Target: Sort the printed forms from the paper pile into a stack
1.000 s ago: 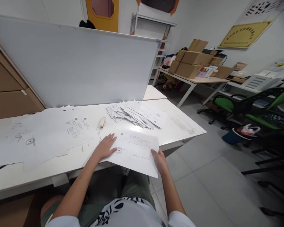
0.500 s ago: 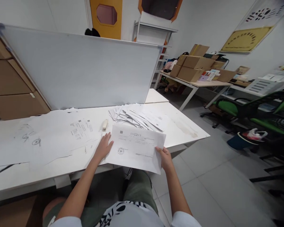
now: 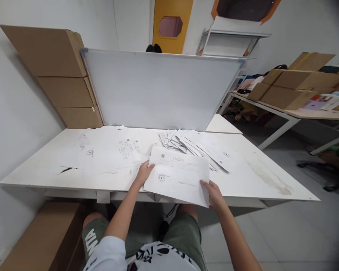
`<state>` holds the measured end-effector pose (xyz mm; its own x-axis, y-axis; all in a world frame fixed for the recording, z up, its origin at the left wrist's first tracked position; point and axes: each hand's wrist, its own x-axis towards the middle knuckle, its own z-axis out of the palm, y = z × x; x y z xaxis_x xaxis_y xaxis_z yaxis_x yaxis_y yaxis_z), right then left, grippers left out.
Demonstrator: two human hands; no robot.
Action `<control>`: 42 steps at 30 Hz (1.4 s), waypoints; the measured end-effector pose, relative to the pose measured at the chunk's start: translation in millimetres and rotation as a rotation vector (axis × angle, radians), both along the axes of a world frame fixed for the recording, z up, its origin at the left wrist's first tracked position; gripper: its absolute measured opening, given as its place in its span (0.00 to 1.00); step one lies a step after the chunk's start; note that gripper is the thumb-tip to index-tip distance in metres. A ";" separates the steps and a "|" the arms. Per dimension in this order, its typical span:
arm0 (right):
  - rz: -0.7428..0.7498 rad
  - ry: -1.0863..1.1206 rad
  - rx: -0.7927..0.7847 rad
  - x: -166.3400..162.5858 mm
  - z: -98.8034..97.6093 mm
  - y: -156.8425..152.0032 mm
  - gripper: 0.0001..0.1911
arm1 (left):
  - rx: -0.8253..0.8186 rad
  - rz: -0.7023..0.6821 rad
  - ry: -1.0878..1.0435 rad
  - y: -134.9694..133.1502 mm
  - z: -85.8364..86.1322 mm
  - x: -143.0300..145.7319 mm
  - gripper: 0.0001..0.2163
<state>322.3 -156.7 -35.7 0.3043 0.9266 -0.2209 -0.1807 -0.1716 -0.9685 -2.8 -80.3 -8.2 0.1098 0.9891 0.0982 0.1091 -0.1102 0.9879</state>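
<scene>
- Pinching grip at both sides: the left hand (image 3: 143, 172) has the left edge of a white, rectangular printed paper sheet (image 3: 180, 175), the right hand (image 3: 216, 194) its right edge, thumbs on top, seemingly to keep it flat and readable.
- That sheet is over the near edge of the white, flat surface (image 3: 244, 182), one corner reaching past it; whether several are held together, I cannot tell.
- Just beyond lies a fanned pile of white printed papers (image 3: 196, 147), probably placed for easy reach.
- Toward the left end, overlapping white loose papers (image 3: 107, 152) lie spread flat.
- Along the far edge stands a wide, white whiteboard (image 3: 161, 90), perhaps steadied by the stacked brown cardboard boxes (image 3: 69, 90) at the far left corner.
</scene>
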 end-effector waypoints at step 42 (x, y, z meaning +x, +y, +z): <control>0.116 -0.285 -0.150 -0.5 -1.3 24.1 0.16 | 0.338 0.046 1.085 72.7 9.7 13.3 0.26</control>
<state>321.8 -132.6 -37.0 0.2680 0.9222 -0.2788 0.1222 -0.3196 -0.9396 10.5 -7.6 1.5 0.2638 0.9354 0.2356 0.8996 -0.3267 0.2899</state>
